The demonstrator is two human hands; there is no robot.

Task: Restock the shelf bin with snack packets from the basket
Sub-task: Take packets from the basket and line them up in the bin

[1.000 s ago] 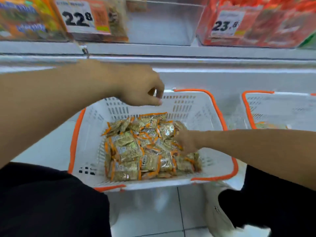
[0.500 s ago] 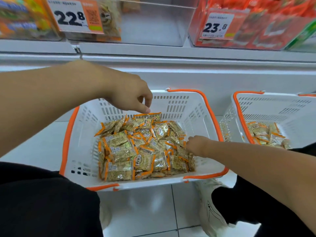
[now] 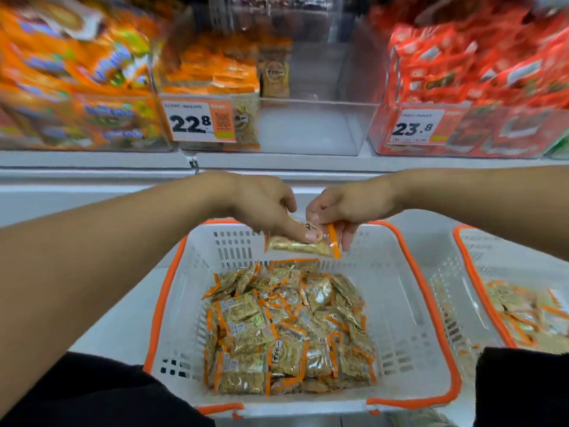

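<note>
A white basket [image 3: 409, 303] with an orange rim stands on the floor below me, holding several gold snack packets [image 3: 277, 331] with orange edges. Above its far wall, both hands meet on one gold packet [image 3: 300, 245]. My left hand [image 3: 264, 204] pinches the packet from the left with the thumb on top. My right hand [image 3: 345, 208] grips its orange right edge. On the shelf behind, a clear shelf bin [image 3: 308, 127] tagged 22.8 holds a few gold packets at its left side.
A second white and orange basket [image 3: 468, 257] with similar packets sits at the right. Bins of orange packets [image 3: 77, 87] and red packets [image 3: 477, 81] flank the clear bin. The white shelf edge [image 3: 277, 163] runs across just beyond my hands.
My right hand has lifted out of the basket with a packet and risen to meet my left hand above the far wall. The view has tilted up toward the shelf.
</note>
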